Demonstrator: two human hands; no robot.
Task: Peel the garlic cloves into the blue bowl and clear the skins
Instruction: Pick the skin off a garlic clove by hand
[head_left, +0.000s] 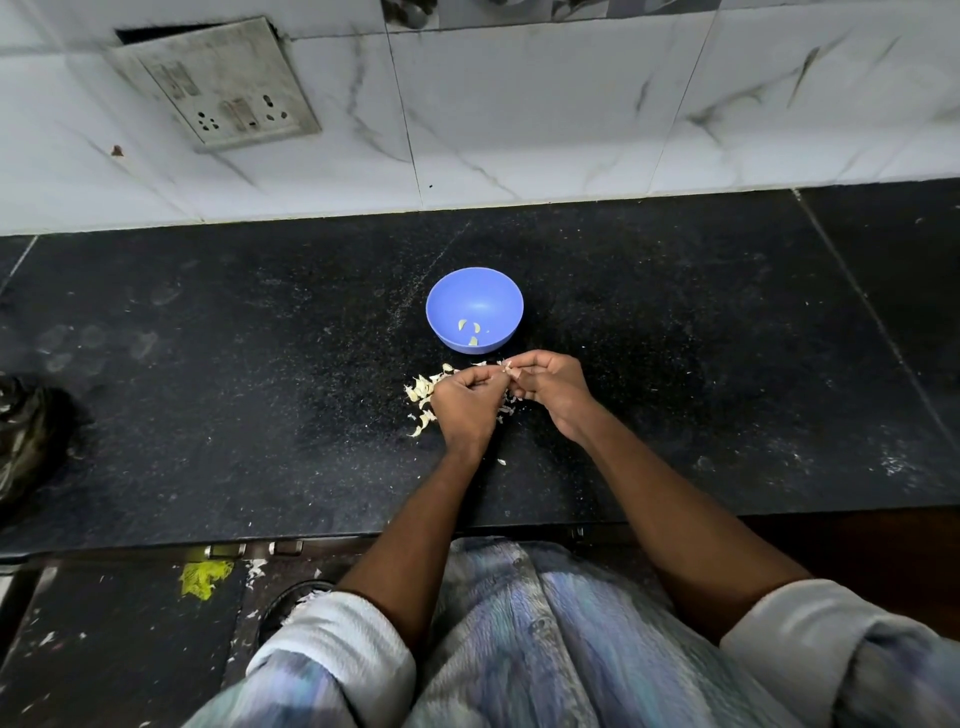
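A blue bowl stands on the black counter with a few peeled garlic cloves at its bottom. Just in front of it my left hand and my right hand meet, fingers curled together round a garlic clove whose pale tip shows between the fingertips. A heap of garlic cloves and skins lies on the counter under and to the left of my left hand. One stray skin lies nearer me, between my forearms.
A dark crumpled plastic bag sits at the counter's left edge. A tiled wall with a socket plate rises behind. The counter's front edge runs just before my body; the floor below carries scattered skins.
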